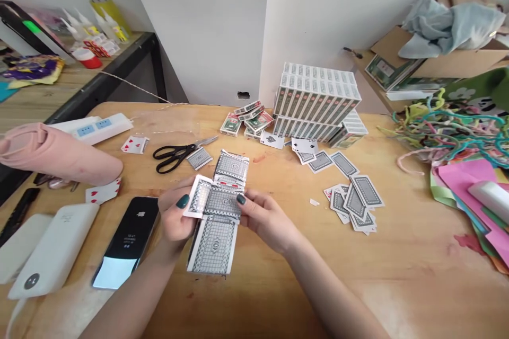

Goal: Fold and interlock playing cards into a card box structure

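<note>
Between my two hands is a construction of joined playing cards (214, 241), their grey patterned backs facing up. My left hand (175, 214) grips it from the left, thumb over a card (199, 196) that sticks out to that side at an angle. On the right edge, my right hand (266, 220) pinches the middle part with its thumb on top; the fingers underneath are partly hidden. Just beyond lie black-handled scissors (175, 156) and a cut piece of card (199, 158). Loose cards (353, 201) are scattered to the right of my right hand.
Stacked card boxes (316, 100) stand at the back, with a few more boxes (250, 119) beside them. At left are a phone (129, 238), a white power bank (55, 251), a pink roll (59, 153) and a power strip (95, 128). Pipe cleaners (445, 127) and coloured paper (465, 190) lie right.
</note>
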Tool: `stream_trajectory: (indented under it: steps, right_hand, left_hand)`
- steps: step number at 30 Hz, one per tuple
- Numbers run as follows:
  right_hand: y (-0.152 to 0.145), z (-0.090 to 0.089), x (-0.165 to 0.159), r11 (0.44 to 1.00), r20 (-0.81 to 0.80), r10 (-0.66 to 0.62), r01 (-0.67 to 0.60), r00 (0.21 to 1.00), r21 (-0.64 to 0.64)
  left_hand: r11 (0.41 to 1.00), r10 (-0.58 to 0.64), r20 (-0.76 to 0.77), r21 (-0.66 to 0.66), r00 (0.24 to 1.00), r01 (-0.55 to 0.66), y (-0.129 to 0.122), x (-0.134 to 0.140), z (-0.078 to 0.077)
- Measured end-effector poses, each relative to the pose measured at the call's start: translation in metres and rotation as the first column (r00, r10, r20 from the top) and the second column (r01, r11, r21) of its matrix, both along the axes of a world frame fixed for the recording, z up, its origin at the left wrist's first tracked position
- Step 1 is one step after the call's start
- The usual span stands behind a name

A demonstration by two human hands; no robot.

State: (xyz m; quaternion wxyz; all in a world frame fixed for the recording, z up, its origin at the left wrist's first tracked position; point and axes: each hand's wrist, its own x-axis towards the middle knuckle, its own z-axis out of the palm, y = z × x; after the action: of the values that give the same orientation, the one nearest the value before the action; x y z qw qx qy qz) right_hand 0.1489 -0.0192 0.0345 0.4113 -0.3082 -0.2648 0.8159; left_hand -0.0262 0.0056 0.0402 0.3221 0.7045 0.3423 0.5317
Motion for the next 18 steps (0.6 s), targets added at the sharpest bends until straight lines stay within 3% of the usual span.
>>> stream_trajectory:
  steps: [1, 3, 5, 9, 12, 18]
  right_hand:
    - [-0.003, 0.003, -0.005, 0.999, -0.041, -0.042, 0.041, 0.998, -0.025]
    - [-0.007, 0.009, -0.008, 0.993, -0.068, -0.091, 0.085, 0.993, -0.086]
    - [-0.008, 0.015, -0.002, 0.986, -0.065, -0.109, 0.100, 0.992, -0.137]
    - [-0.008, 0.017, 0.020, 0.976, -0.051, -0.131, 0.120, 0.990, -0.183]
    - [-0.008, 0.015, 0.030, 0.972, -0.018, -0.133, 0.127, 0.991, -0.196]
    - [-0.005, 0.018, 0.035, 0.969, 0.106, -0.131, 0.150, 0.986, -0.198]
  left_hand:
    - [0.999, 0.030, 0.115, 0.009, 0.993, -0.032, -0.002, 0.005, 0.000]
    - [1.000, 0.016, 0.188, -0.010, 0.982, -0.015, -0.005, 0.016, 0.000]
    - [0.998, -0.058, 0.151, -0.009, 0.987, 0.060, -0.005, 0.025, 0.001]
    - [0.964, -0.265, -0.027, -0.005, 0.964, 0.264, 0.004, 0.029, 0.006]
    - [0.906, -0.406, -0.212, 0.030, 0.889, 0.421, 0.015, 0.030, 0.013]
    - [0.875, -0.441, -0.447, -0.022, 0.778, 0.483, 0.024, 0.041, 0.024]
